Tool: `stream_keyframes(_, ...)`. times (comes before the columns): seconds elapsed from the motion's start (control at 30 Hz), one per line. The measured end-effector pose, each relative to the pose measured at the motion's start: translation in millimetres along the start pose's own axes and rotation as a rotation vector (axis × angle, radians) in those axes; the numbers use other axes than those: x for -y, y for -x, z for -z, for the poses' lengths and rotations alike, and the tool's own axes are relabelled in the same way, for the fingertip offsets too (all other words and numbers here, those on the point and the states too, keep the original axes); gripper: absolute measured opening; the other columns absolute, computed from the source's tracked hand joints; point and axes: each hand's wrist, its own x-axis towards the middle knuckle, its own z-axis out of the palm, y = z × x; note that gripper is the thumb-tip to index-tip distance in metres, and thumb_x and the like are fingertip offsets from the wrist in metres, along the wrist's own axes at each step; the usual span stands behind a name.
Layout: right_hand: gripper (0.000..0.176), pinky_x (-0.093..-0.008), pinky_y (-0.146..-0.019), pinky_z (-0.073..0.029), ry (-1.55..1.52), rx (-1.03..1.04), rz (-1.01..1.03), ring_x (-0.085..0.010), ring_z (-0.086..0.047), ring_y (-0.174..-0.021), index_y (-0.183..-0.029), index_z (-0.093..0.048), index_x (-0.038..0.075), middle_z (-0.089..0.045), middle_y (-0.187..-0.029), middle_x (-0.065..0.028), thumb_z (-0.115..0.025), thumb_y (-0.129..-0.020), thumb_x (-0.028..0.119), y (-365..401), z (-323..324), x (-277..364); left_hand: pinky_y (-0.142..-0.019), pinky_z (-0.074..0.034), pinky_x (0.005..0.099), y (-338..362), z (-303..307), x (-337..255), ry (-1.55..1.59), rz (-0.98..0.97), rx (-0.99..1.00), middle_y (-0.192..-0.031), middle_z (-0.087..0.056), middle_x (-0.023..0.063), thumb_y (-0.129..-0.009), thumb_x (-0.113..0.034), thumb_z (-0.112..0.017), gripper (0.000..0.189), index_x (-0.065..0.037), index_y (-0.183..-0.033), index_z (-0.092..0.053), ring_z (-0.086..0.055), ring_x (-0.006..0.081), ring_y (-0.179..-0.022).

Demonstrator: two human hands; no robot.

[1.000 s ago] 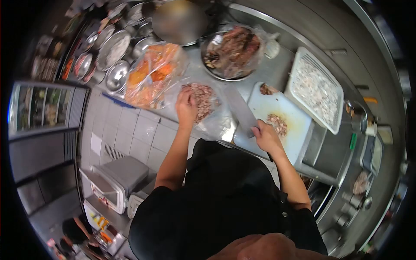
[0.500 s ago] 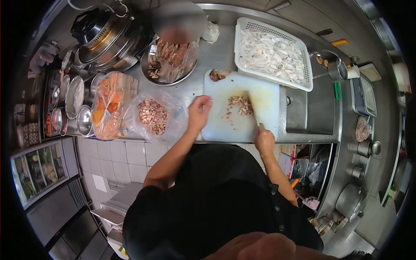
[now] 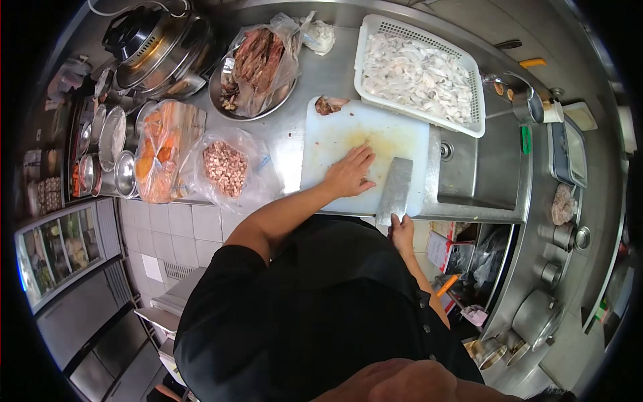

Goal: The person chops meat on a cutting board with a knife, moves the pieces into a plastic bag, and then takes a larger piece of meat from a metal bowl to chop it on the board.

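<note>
My right hand (image 3: 402,232) grips the handle of a cleaver (image 3: 396,187), whose broad blade lies over the right part of the white cutting board (image 3: 325,144). Palm down, my left hand (image 3: 351,173) is over the middle of the board with its fingers apart, left of the blade. Whatever is beneath that palm is hidden. A dark piece of meat (image 3: 329,105) sits at the board's upper left corner. Yellowish stains mark the board's centre. To the left, an open plastic bag (image 3: 252,161) contains diced meat (image 3: 225,167).
A white perforated basket (image 3: 362,74) of pale strips overlaps the board's far edge. Right of the board is a steel sink (image 3: 492,167). A metal bowl (image 3: 216,90) with bagged meat (image 3: 258,60), a bag of orange pieces (image 3: 157,154) and several steel bowls (image 3: 125,174) stand left.
The chopped meat on the board's middle is no longer visible. My left hand has moved right onto the board. The cleaver has come nearer to me, its blade now flatter.
</note>
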Motion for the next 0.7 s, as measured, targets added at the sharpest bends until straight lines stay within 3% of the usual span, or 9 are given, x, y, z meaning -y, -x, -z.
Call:
stream_keyframes(0.13, 0.029, -0.0376, -0.044, -0.046, 0.129, 0.049, 0.098, -0.0176, -0.058, -0.048, -0.098, -0.059, 0.001, -0.059, -0.062, -0.0083, -0.065, -0.11, 0.026, -10, -31, 8, -0.132, -0.029, 0.0507, 0, -14, -12, 0.01, 0.088, -0.134, -0.162, -0.047, 0.0258, -0.094, -0.045, -0.076, 0.084, 0.006, -0.155, -0.048, -0.036, 0.0414, -0.158)
stream_keyframes(0.27, 0.028, -0.0459, -0.061, -0.051, 0.321, 0.123, 0.248, -0.032, -0.065, -0.06, -0.096, -0.063, -0.004, -0.067, -0.07, -0.0199, -0.068, -0.107, 0.021, -12, -62, 35, -0.128, -0.036, 0.0504, -2, -28, -19, 0.028, 0.204, -0.292, -0.163, -0.046, 0.0242, -0.095, -0.033, -0.078, 0.075, 0.007, -0.152, -0.051, -0.038, 0.0426, -0.156)
stream_keyframes(0.33, 0.026, -0.046, -0.061, -0.051, 0.356, 0.187, 0.364, -0.0321, -0.065, -0.06, -0.097, -0.063, -0.003, -0.068, -0.071, -0.0205, -0.067, -0.106, 0.02, -9, -79, 61, -0.126, -0.039, 0.0506, -1, -28, -13, 0.219, 0.294, -0.58, -0.162, -0.048, 0.0249, -0.097, -0.018, -0.073, 0.06, 0.007, -0.148, -0.056, -0.043, 0.0441, -0.153)
stream_keyframes(0.37, 0.023, -0.0461, -0.062, -0.051, 0.382, 0.219, 0.471, -0.0323, -0.066, -0.061, -0.098, -0.062, -0.003, -0.068, -0.072, -0.0211, -0.067, -0.106, 0.018, -10, -88, 73, -0.126, -0.039, 0.0506, 2, -24, -6, 0.2, 0.318, -0.597, -0.162, -0.048, 0.0249, -0.097, -0.018, -0.073, 0.06, 0.007, -0.148, -0.056, -0.043, 0.0441, -0.153)
stream_keyframes(0.4, 0.021, -0.0482, -0.064, -0.052, 0.398, 0.29, 0.384, -0.0384, -0.068, -0.064, -0.099, -0.06, -0.003, -0.069, -0.075, -0.0251, -0.066, -0.105, 0.016, -14, -96, 82, -0.127, -0.038, 0.0507, 4, -16, 1, 0.255, 0.379, -0.714, -0.161, -0.049, 0.0266, -0.097, -0.013, -0.07, 0.055, 0.008, -0.146, -0.057, -0.044, 0.0445, -0.152)
stream_keyframes(0.43, 0.021, -0.0482, -0.064, -0.052, 0.403, 0.316, 0.396, -0.0384, -0.068, -0.064, -0.099, -0.06, -0.003, -0.069, -0.075, -0.0251, -0.066, -0.105, 0.016, -12, -108, 101, -0.127, -0.037, 0.0508, 7, -2, 7, 0.311, 0.433, -0.832, -0.16, -0.05, 0.0282, -0.097, -0.008, -0.067, 0.051, 0.008, -0.144, -0.059, -0.045, 0.0449, -0.152)
stream_keyframes(0.5, 0.02, -0.0524, -0.066, -0.053, 0.552, 0.398, 0.721, -0.0466, -0.069, -0.072, -0.1, -0.06, -0.003, -0.07, -0.08, -0.0289, -0.067, -0.104, 0.016, -3, -125, 147, -0.127, -0.038, 0.0502, 26, 40, 19, 0.241, 0.463, -0.98, -0.157, -0.053, 0.0284, -0.097, -0.006, -0.065, 0.048, 0.008, -0.142, -0.06, -0.047, 0.0457, -0.151)
stream_keyframes(0.53, 0.02, -0.0571, -0.07, -0.053, 0.659, 0.46, 0.665, -0.0517, -0.069, -0.08, -0.1, -0.06, -0.002, -0.07, -0.083, -0.0312, -0.067, -0.103, 0.016, 14, -137, 183, -0.126, -0.038, 0.0497, 38, 70, 21, 0.185, 0.47, -1.107, -0.155, -0.055, 0.0285, -0.097, -0.004, -0.063, 0.045, 0.008, -0.141, -0.061, -0.048, 0.0464, -0.149)
stream_keyframes(0.7, 0.021, -0.0592, -0.07, -0.051, 0.718, 0.573, 0.951, -0.0526, -0.067, -0.078, -0.098, -0.059, 0.0, -0.068, -0.08, -0.0294, -0.069, -0.102, 0.018, 55, -210, 241, -0.115, -0.046, 0.0482, 121, 180, 41, -0.136, 0.639, -1.435, -0.134, -0.069, 0.021, -0.097, -0.003, -0.063, 0.026, 0.001, -0.121, -0.072, -0.064, 0.0392, -0.128)
